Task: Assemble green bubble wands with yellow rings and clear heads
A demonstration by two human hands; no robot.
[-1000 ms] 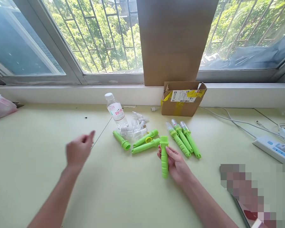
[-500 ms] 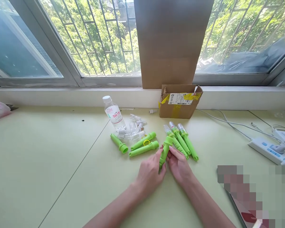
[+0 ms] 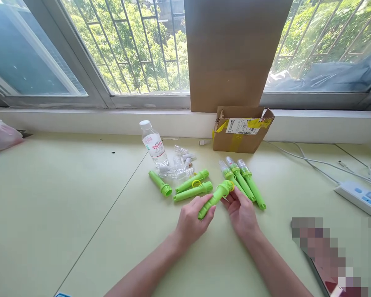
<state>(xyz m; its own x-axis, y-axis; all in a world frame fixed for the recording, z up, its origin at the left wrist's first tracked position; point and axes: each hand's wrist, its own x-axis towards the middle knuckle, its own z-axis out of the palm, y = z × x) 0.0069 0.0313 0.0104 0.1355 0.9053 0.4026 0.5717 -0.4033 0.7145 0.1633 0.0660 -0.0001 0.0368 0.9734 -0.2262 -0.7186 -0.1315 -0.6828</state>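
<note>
My left hand [image 3: 191, 218] is closed around a green plastic tube [image 3: 215, 200], its threaded end tilted up to the right. At that end, a small yellow ring [image 3: 232, 186] is pinched in the fingertips of my right hand [image 3: 243, 214]; whether it is seated on the thread I cannot tell. Left of my hands lie two similar green tubes [image 3: 193, 192] with another yellow ring [image 3: 196, 183] between them. One more green tube [image 3: 160, 183] rests farther left. Beyond my right hand are three green tubes with clear tops [image 3: 244, 181], side by side.
Clear plastic caps and small white parts [image 3: 179, 163] are heaped beside a water bottle [image 3: 154, 144]. An open cardboard box [image 3: 235, 142] stands by the window sill. A power strip [image 3: 358, 196] with cables is at right, and a dark flat device [image 3: 315, 268] lies at lower right.
The green tube has tipped from nearly upright to slanting right. My right fingers have moved to its threaded end, where a yellow ring now shows. The view has shifted slightly.
</note>
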